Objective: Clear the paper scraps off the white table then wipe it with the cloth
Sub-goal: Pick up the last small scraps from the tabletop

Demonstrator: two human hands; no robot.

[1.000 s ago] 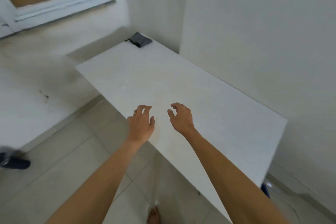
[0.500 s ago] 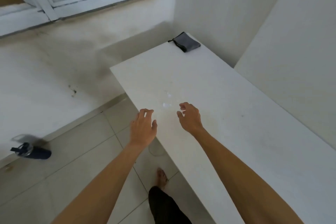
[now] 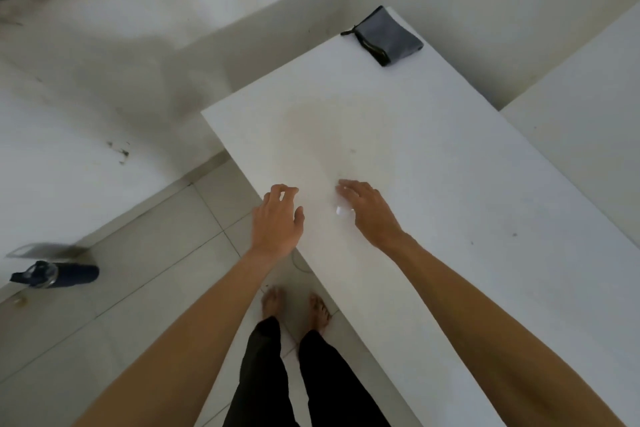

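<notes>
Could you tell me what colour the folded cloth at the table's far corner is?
Dark grey cloth, seen in the head view.

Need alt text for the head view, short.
Both hands reach over the near edge of a white table, the right hand covering a small paper scrap, the left hand loosely curled beside it. A grey cloth lies at the far corner.

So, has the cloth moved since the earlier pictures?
No. The cloth lies at the far corner of the table, as before; only the camera has shifted.
</notes>
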